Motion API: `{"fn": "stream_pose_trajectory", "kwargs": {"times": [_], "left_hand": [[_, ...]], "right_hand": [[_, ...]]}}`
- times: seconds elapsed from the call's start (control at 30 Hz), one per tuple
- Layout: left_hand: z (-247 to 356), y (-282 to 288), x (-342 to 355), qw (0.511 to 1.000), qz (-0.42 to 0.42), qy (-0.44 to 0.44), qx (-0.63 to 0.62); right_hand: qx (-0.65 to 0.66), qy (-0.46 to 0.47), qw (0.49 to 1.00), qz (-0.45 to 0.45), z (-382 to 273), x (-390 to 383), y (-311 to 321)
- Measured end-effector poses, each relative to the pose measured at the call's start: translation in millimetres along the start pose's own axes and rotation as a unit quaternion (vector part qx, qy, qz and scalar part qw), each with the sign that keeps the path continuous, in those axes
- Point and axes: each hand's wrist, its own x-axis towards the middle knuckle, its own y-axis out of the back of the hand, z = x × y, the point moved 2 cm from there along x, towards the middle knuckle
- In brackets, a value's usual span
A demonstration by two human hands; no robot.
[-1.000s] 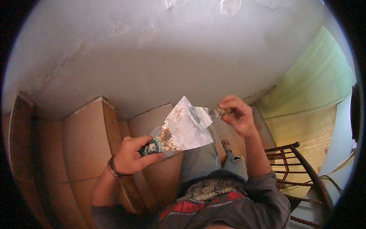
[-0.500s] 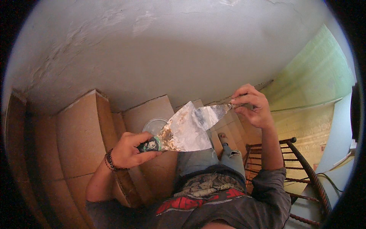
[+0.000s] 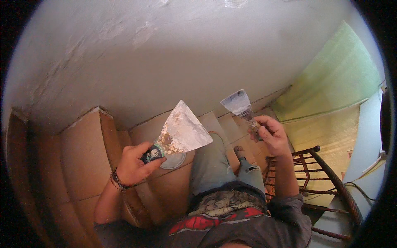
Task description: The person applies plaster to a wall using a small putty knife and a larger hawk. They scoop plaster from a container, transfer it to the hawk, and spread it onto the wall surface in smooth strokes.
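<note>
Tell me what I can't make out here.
In the head view:
Round pale object: partly covered by the wide triangular metal scraper; kind unclear.
Small grey metal scraper: handle mostly hidden by the right hand.
Wide scraper's underside: facing away.
Rusty brown metal railing: lower end cut off by the dark rim.

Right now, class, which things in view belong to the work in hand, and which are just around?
Work in hand:
- wide triangular metal scraper, left hand
- narrower grey metal scraper, right hand

Just around:
- brown metal railing
- brown tiled stairs
- round pale container, role unclear
</note>
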Motion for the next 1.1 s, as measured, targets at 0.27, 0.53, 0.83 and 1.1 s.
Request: {"fn": "stream_pose_trajectory", "kwargs": {"times": [0.27,0.53,0.83,1.1], "left_hand": [[-5.2,8.2,0.1,1.0,-0.016,-0.014,0.011],[-3.9,-0.7,-5.0,0.981,0.112,-0.052,0.15],[17.9,-13.8,-10.4,0.904,0.176,-0.124,0.37],[14.5,-30.5,-14.0,0.869,0.216,-0.186,0.405]], "right_hand": [[0.127,-0.061,0.99,-0.014,13.9,2.8,-40.6],[-0.056,-0.075,0.995,0.029,-26.1,-29.3,-43.0],[-0.027,-0.215,0.972,0.092,-36.3,-47.7,-82.4],[0.1,-0.318,0.939,0.086,-73.2,-44.3,-85.7]]}}
